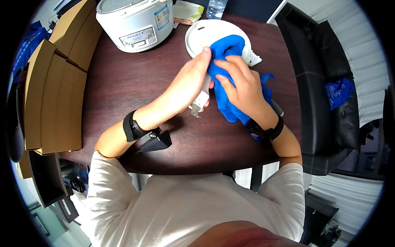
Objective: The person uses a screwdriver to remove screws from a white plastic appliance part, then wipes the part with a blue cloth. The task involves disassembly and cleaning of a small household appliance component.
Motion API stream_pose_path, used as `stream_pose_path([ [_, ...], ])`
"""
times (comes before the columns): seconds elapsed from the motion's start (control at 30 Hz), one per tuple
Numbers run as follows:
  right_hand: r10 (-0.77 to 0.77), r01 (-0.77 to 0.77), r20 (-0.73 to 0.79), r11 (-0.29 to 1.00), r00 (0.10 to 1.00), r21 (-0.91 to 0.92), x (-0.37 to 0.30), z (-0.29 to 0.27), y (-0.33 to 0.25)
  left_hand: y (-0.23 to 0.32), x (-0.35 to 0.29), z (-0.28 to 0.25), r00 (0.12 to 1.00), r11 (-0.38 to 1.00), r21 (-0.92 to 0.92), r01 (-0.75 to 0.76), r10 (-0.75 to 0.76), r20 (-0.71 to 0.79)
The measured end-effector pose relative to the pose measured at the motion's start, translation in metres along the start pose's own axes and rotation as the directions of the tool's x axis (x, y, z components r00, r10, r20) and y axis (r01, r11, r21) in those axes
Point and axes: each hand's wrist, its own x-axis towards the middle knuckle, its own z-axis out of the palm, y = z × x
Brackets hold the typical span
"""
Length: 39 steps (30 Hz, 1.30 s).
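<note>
A round white lid-like piece is held tilted above the dark table, with a small tab at its right rim. My left hand grips its near left side, thumb on top and fingertips showing underneath. Below that hand juts a white end with a clear plastic bit; I cannot tell whether it belongs to the same piece. A blue cloth is bunched over the piece and hangs toward me. My right hand has its fingers bent and pressed into the cloth, against the white piece.
A white rice cooker stands at the back left of the table. Behind are a folded patterned cloth and a clear water bottle. Cardboard boxes line the left edge; a black sofa stands right. A grey cylinder lies by my right wrist.
</note>
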Motion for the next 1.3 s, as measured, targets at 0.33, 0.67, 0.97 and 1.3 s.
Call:
stream_pose_path([
  [0.33, 0.099, -0.104, -0.036, 0.98, 0.994, -0.172, 0.008, -0.003, 0.022, -0.014, 0.009, -0.004, 0.991, 0.992, 0.047, 0.118, -0.121, 0.061],
  [0.67, 0.085, -0.086, -0.017, 0.954, 0.996, -0.286, 0.005, -0.001, 0.011, -0.004, 0.014, -0.009, 0.995, 0.989, 0.136, 0.059, -0.069, 0.075],
  [0.97, -0.012, 0.0, 0.09, 0.993, 0.996, 0.122, -0.003, 0.006, 0.001, -0.003, 0.015, -0.004, 0.997, 0.999, -0.009, 0.035, -0.034, 0.07],
  [1.3, -0.059, 0.041, 0.113, 0.987, 0.992, 0.152, -0.005, 0.0, -0.012, 0.002, 0.015, 0.007, 0.984, 0.944, -0.279, 0.176, -0.168, 0.052],
])
